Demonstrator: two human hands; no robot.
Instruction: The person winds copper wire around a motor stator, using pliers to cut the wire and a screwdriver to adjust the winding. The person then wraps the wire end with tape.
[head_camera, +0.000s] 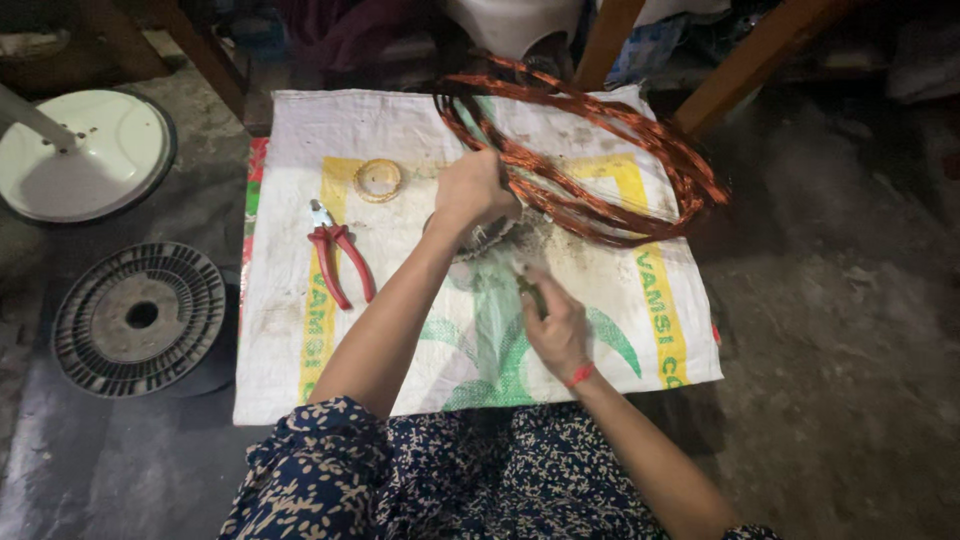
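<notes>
Glossy copper wire is seen in loose coils. A matt woven plastic sack is spread on a rough concrete floor. The pliers have red plastic handles and dull metal jaws.

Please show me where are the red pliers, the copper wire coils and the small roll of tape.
red pliers (338, 262): head view, on the red handles.
copper wire coils (640, 150): head view, on the upper strands.
small roll of tape (378, 180): head view, on its ring.
</notes>
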